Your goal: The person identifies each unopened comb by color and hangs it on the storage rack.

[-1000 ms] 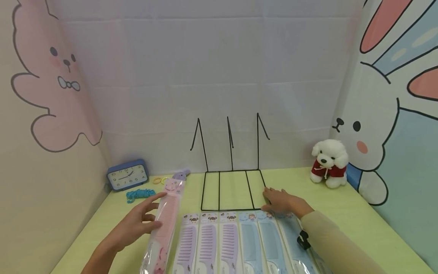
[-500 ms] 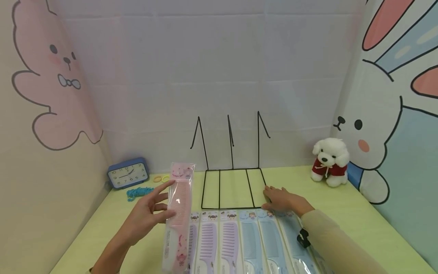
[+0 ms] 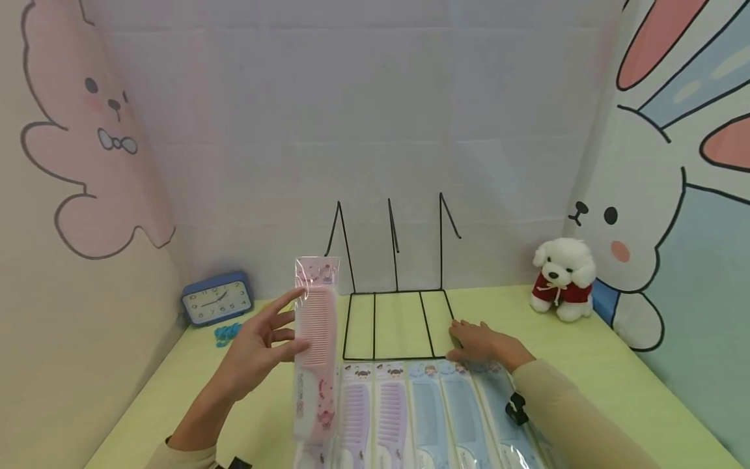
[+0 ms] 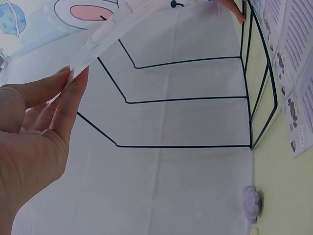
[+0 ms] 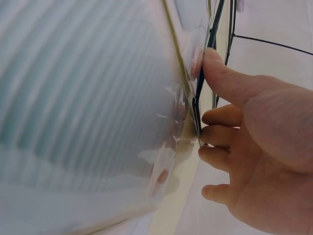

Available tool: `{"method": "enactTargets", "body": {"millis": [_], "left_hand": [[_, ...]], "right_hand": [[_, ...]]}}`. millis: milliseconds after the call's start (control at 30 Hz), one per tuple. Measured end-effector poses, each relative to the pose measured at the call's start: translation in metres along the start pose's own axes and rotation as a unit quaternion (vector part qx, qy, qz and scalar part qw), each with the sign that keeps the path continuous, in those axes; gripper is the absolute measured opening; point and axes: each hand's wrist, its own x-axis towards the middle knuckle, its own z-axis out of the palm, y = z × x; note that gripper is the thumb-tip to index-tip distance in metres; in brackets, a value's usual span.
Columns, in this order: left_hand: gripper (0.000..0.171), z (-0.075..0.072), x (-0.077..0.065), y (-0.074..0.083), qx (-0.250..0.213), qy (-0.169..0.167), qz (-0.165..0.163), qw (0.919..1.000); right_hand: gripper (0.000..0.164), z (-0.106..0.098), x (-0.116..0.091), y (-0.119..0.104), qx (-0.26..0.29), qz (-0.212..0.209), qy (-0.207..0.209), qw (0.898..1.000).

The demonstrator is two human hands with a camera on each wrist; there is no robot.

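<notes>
My left hand (image 3: 258, 348) pinches a pink comb in a clear plastic sleeve (image 3: 317, 332) by its left edge, thumb in front. The comb stands nearly upright, raised before the left part of a black wire rack (image 3: 375, 326); its lower end overlaps a purple comb. In the left wrist view the sleeve (image 4: 105, 41) shows edge-on between thumb and fingers. My right hand (image 3: 483, 344) grips the front right corner of the rack's base. Seen from the right wrist, the thumb and fingertips (image 5: 215, 142) meet the black wire. Three bent prongs (image 3: 442, 241) rise from the rack's back.
Packaged purple combs (image 3: 355, 417) and blue combs (image 3: 430, 417) lie in a row before the rack. A blue clock (image 3: 218, 299) and turquoise cord (image 3: 226, 334) sit at the left. A white plush dog (image 3: 564, 280) sits at the back right.
My left hand has lifted the pink comb up and to the right, turning it from tilted to nearly upright. The right hand has stayed at the rack's corner.
</notes>
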Motion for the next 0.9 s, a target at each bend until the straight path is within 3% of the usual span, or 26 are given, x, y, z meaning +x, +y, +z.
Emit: {"method": "enactTargets", "body": {"millis": [300, 667, 900], "left_hand": [[0.079, -0.001, 0.013, -0.008, -0.011, -0.015, 0.010, 0.9998], [0.081, -0.001, 0.027, -0.013, 0.007, -0.011, -0.004, 0.9999], [0.082, -0.001, 0.039, -0.021, -0.017, -0.015, -0.015, 0.9996]], "right_hand": [[0.068, 0.003, 0.003, 0.000, -0.009, 0.002, -0.003, 1.000], [0.070, 0.002, 0.002, 0.000, -0.003, 0.007, -0.004, 1.000], [0.069, 0.002, 0.003, 0.001, -0.004, 0.011, -0.006, 1.000]]}}
